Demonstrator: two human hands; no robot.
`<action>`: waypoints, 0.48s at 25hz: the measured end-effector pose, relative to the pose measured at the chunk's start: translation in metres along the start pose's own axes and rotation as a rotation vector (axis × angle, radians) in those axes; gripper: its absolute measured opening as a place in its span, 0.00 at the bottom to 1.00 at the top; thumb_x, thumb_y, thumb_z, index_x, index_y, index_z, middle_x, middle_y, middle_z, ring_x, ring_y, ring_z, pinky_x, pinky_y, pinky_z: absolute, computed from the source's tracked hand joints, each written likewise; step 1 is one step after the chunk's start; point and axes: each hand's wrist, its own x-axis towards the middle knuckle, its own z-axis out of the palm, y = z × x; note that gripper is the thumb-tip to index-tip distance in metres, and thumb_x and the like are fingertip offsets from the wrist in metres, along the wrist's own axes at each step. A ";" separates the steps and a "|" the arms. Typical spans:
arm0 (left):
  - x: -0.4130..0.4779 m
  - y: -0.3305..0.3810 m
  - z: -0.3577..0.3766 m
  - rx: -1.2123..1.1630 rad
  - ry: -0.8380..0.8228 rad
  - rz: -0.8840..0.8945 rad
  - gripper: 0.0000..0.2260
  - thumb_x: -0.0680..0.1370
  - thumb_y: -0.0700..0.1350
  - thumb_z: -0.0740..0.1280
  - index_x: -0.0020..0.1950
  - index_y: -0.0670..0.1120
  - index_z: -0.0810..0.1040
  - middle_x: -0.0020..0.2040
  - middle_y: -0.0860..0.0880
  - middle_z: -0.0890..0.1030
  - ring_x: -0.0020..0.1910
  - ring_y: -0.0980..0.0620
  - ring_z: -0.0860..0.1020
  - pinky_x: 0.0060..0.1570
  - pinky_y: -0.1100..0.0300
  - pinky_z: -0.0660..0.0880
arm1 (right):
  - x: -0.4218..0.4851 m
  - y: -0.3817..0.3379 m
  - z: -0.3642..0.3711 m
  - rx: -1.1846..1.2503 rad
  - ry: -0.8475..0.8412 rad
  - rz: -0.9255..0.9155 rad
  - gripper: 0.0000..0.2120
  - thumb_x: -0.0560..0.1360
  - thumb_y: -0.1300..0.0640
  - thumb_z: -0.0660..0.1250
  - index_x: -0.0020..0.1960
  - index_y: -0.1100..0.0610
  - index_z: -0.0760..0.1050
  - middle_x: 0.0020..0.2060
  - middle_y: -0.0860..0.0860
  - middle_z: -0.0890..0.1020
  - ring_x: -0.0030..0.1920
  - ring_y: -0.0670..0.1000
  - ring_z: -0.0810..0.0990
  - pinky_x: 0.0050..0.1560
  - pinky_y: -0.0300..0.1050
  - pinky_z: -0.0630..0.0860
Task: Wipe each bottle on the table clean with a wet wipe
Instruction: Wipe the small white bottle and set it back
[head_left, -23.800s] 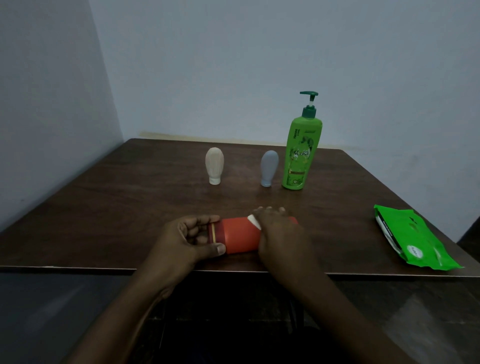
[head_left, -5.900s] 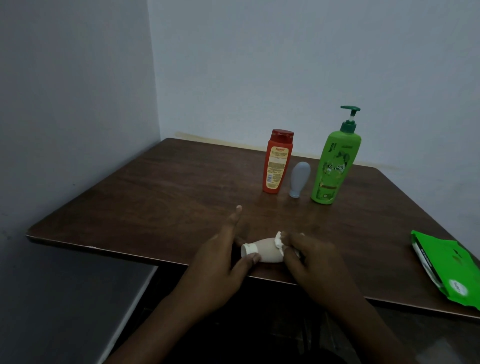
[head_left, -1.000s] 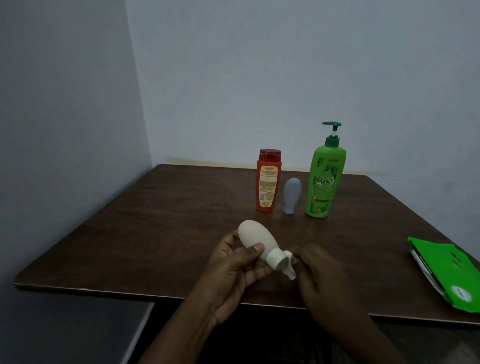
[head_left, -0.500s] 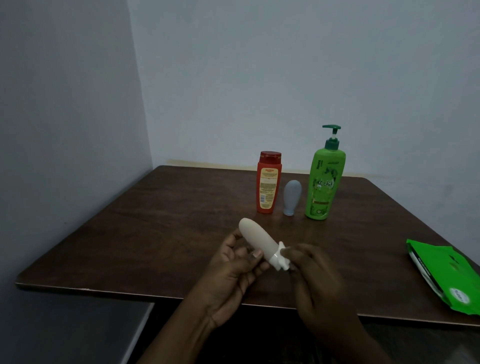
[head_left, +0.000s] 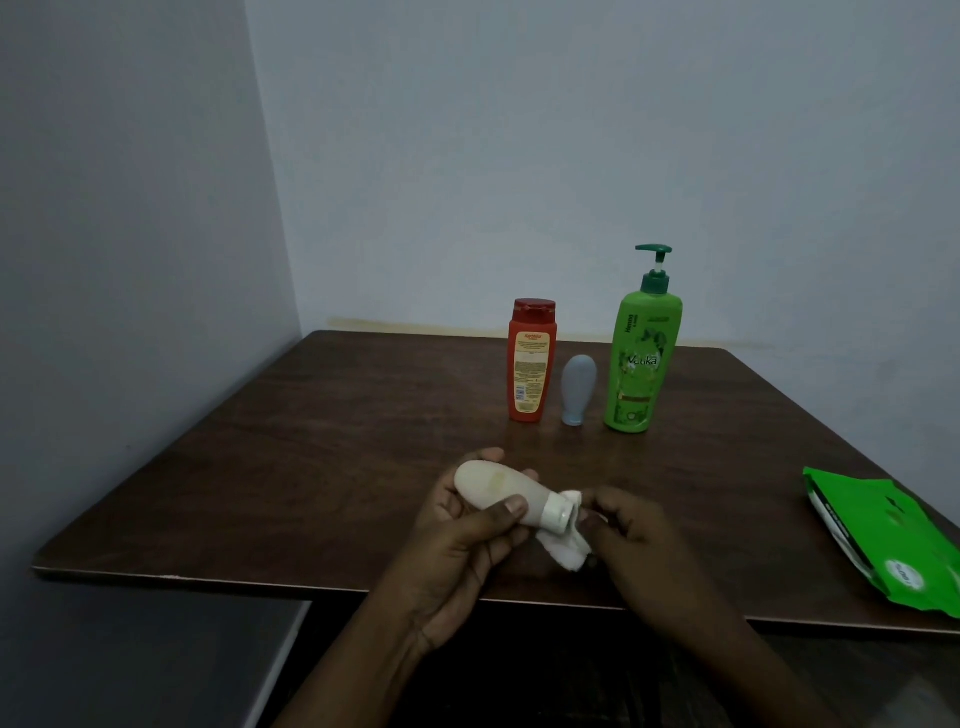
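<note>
The left hand (head_left: 457, 525) wraps around the cream bottle (head_left: 493, 488) and holds it up off the tabletop (head_left: 322, 467), near the front edge. The bottle lies on its side in the hand, with its white cap (head_left: 558, 517) pointing to the right. The right hand (head_left: 628, 530) pinches the wet wipe (head_left: 569, 545) and presses it against the cap.

This step looks like cleaning the cap end of the bottle. To do it well, the left hand should hold the bottle tight so it does not slip. The bottle looks smooth and soft, so a hard squeeze may push stuff out if the cap is loose. The right hand should rub the wipe all the way around the cap, and into the little edge where the cap meets the body. Turning the bottle a bit with the left hand helps reach the far side.

The orange bottle (head_left: 531, 361), the small grey bottle (head_left: 577, 389) and the green pump bottle (head_left: 641, 358) stand in a row toward the back edge. The green wipe pack (head_left: 883, 540) lies at the right edge, near the front corner.
</note>
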 end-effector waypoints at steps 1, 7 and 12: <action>0.000 0.000 -0.001 -0.010 -0.002 0.003 0.27 0.70 0.29 0.70 0.69 0.42 0.75 0.62 0.35 0.83 0.64 0.41 0.82 0.60 0.46 0.80 | -0.002 -0.001 0.001 0.025 0.030 0.031 0.13 0.81 0.63 0.62 0.51 0.48 0.82 0.44 0.44 0.85 0.45 0.43 0.82 0.44 0.33 0.75; 0.003 -0.002 -0.001 0.009 -0.026 0.008 0.27 0.71 0.31 0.70 0.70 0.43 0.74 0.62 0.36 0.84 0.64 0.41 0.82 0.62 0.46 0.78 | -0.011 -0.008 0.007 -0.363 0.233 -0.391 0.16 0.77 0.68 0.62 0.57 0.52 0.80 0.51 0.43 0.82 0.54 0.41 0.79 0.56 0.33 0.73; 0.007 0.003 -0.002 -0.156 0.034 -0.030 0.26 0.73 0.32 0.69 0.71 0.37 0.72 0.63 0.32 0.81 0.61 0.37 0.83 0.55 0.47 0.84 | -0.001 -0.015 0.007 0.390 -0.065 0.301 0.11 0.80 0.64 0.62 0.56 0.58 0.82 0.48 0.53 0.87 0.50 0.53 0.86 0.56 0.53 0.81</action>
